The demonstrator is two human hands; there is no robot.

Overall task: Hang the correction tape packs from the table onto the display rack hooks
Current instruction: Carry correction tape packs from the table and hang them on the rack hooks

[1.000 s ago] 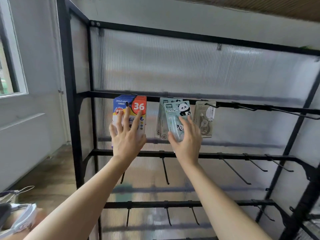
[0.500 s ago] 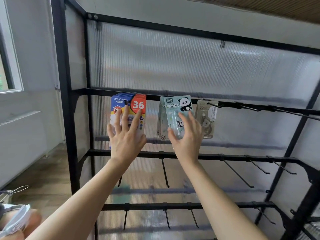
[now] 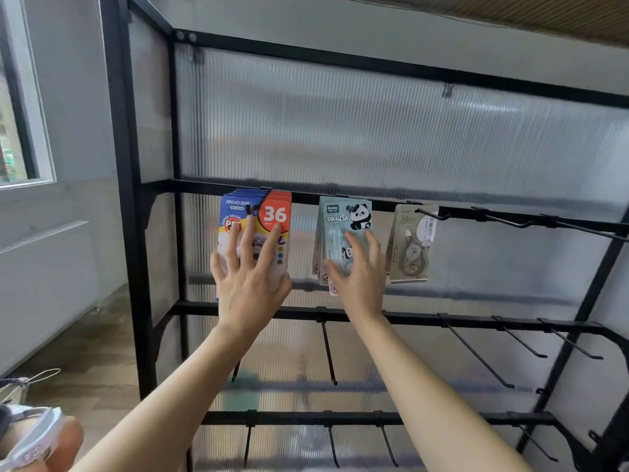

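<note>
The correction tape packs hang in three groups along the middle rail (image 3: 306,198) of the black display rack (image 3: 127,206). Farthest left is a thick stack of blue-and-red packs (image 3: 272,216) marked "JINUO" and "36", threaded on one hook (image 3: 250,209). The left hand (image 3: 250,287) lies flat against the front of this stack, its fingers straight and spread, the fingertips (image 3: 277,229) reaching up to the printed label; it grasps nothing.

Just to the right, a smaller bunch of pale blue panda packs (image 3: 347,216) hangs fanned out, the back ones showing at the lower left edge. The right hand (image 3: 360,281) rests on the front pack with its fingers loosely extended over the blister and its thumb (image 3: 332,269) laid near the lower left corner; it does not close around the pack.

Beside the panda packs, a single beige pack (image 3: 412,243) with a clear tape dispenser in its blister hangs on the next hook (image 3: 430,214), apart from both hands. More bare hooks (image 3: 510,222) stick out farther right on the same rail, and others (image 3: 327,349) slope down from the two lower rails.

A ribbed translucent panel (image 3: 374,131) backs the rack. A window (image 3: 20,114) sits in the wall at the left, above a wooden floor (image 3: 85,349). A blurred pale object (image 3: 30,434) shows in the bottom left corner; what it is I cannot tell.
</note>
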